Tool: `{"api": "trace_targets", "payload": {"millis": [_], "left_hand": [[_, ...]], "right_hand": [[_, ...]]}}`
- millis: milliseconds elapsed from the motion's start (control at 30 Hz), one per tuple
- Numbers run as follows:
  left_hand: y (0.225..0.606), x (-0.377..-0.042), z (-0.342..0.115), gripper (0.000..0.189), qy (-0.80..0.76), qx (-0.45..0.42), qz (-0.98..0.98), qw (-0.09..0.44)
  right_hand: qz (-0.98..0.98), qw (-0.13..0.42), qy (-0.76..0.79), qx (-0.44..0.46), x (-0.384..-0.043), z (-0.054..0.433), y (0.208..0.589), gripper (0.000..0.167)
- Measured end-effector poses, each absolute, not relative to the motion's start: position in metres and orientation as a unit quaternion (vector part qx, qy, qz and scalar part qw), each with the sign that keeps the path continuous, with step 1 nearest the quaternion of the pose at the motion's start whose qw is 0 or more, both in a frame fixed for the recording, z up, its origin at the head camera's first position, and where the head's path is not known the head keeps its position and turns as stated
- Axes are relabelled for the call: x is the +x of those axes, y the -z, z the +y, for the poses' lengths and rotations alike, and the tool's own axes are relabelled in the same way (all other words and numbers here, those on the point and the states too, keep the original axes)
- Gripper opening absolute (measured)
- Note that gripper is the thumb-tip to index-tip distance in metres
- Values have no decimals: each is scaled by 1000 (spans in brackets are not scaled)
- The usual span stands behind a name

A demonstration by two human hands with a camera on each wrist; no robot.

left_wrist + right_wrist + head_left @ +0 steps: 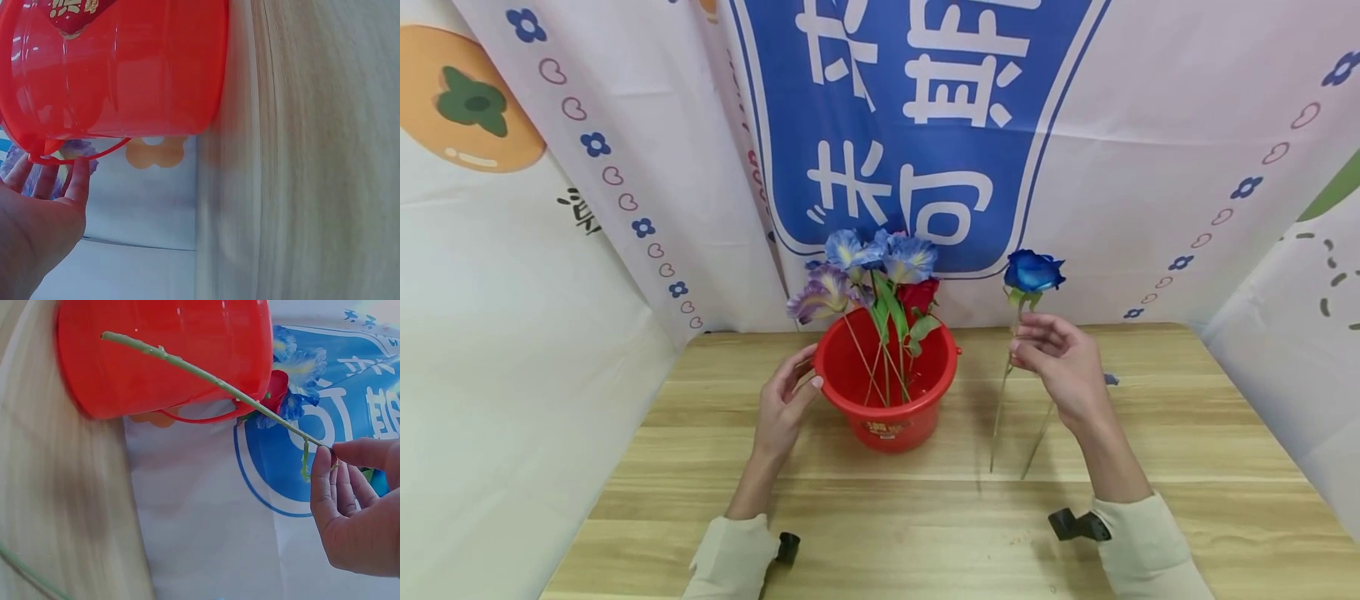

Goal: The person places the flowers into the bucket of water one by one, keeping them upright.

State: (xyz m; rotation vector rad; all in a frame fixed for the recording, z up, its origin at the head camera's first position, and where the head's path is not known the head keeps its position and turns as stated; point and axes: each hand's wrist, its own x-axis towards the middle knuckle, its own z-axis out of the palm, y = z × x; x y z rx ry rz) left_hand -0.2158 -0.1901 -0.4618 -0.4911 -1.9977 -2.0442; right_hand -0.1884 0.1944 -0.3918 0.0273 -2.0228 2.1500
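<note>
A red plastic bucket (891, 425) stands upright on the table, with several artificial flowers leaning in it: blue and purple irises (910, 258) and a red rose (917, 293). My left hand (784, 408) holds the bucket's left rim by the handle joint, thumb toward me; the left wrist view shows its fingers (78, 181) at the thin red handle (112, 149). To the bucket's right, my right hand (1063, 367) pinches the green stem (212, 378) of a blue rose (1034, 271) between thumb and fingers. The bloom is up and the stem hangs down.
Another stem (1037, 442) lies on the wooden table (940, 533) beneath my right hand, its bloom mostly hidden behind the wrist. A printed cloth (1150, 167) hangs behind the table's far edge. Black wrist cameras (1078, 525) sit at both sleeves.
</note>
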Motion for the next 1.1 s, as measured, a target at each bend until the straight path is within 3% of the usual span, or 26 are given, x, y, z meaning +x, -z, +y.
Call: {"api": "trace_targets", "payload": {"millis": [1100], "left_hand": [[462,-214,-187,51,682,-157,-701,138]], "right_hand": [[-706,123,-692,92,-217,134,322,43]]}}
